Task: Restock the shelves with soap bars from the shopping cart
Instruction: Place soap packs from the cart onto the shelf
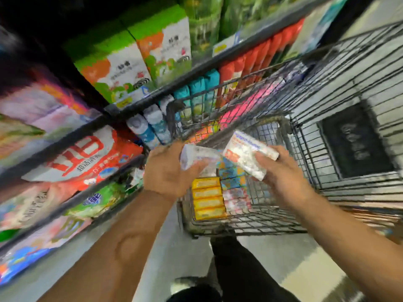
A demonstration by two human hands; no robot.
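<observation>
The frame is blurred by motion. Over the near end of the wire shopping cart (246,223), my left hand (168,171) grips a white soap bar pack (196,156). My right hand (283,177) grips a second white soap pack with red and blue print (248,154), tilted, just right of the first. Below the hands, in the cart, lie stacked yellow soap boxes (208,198), blue ones (232,175) and pink-white ones (236,200). The shelves (72,140) run along the left.
The shelves hold green-and-white boxes (135,59), red detergent bags (87,158), blue-white bottles (152,125), teal and red packs. A second cart's wire basket (359,83) stands to the right. Pink packs (244,105) lie further in the cart. My legs and shoes show below.
</observation>
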